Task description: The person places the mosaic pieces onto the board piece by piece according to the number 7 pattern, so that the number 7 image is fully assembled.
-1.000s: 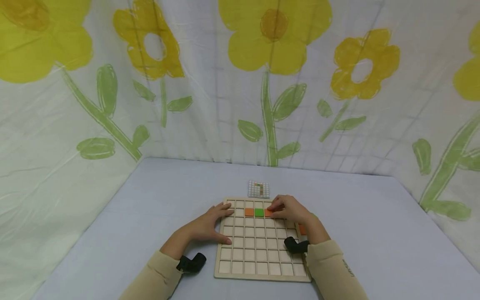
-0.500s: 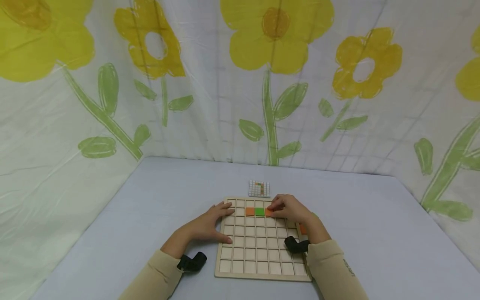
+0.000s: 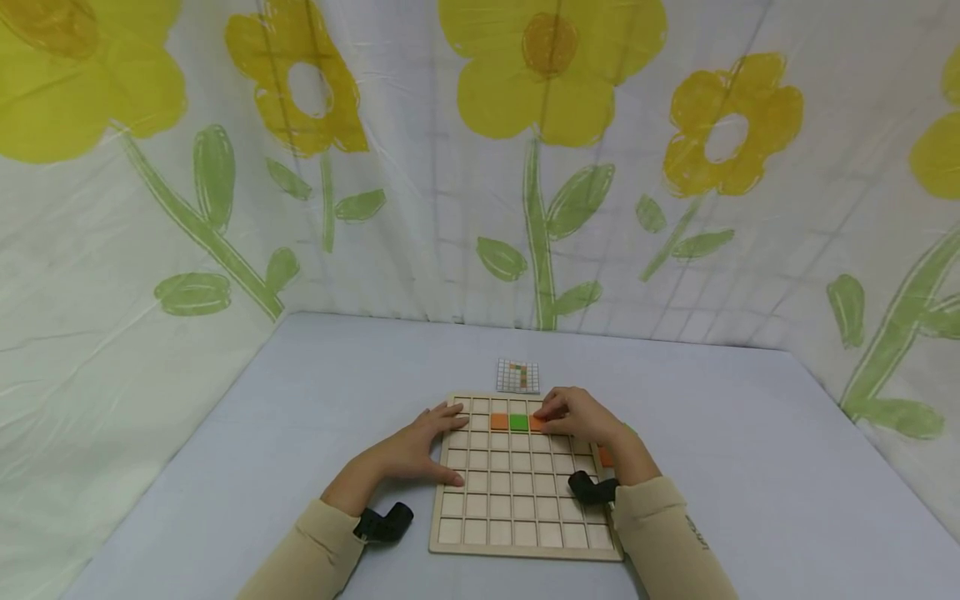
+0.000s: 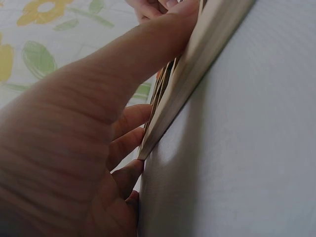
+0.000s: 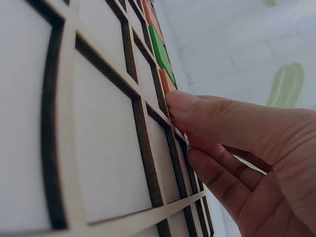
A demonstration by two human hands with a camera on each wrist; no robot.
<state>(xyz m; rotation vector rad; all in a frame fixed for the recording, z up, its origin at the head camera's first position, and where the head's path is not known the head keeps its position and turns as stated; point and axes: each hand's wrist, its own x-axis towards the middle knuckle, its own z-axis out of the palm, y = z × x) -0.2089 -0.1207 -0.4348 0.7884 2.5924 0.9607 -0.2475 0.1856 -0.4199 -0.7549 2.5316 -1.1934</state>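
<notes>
A wooden grid board (image 3: pixel 525 552) lies on the table in front of me. In its second row from the far edge sit an orange tile (image 3: pixel 499 422) and a green tile (image 3: pixel 518 422) side by side. Just right of the green one, the thumb and fingers of my right hand (image 3: pixel 583 417) pinch another orange tile (image 5: pixel 168 80), which lies in or right at its square. The fingertips partly hide it in both views. My left hand (image 3: pixel 408 450) rests along the board's left edge, thumb and fingers spread over the rim (image 4: pixel 185 79).
A small card with a coloured grid pattern (image 3: pixel 517 376) lies just beyond the board. Partly hidden by my right wrist, one more orange tile (image 3: pixel 606 457) and a bit of green (image 3: pixel 630 431) show at the board's right side. A flowered curtain (image 3: pixel 405 208) hangs behind the table.
</notes>
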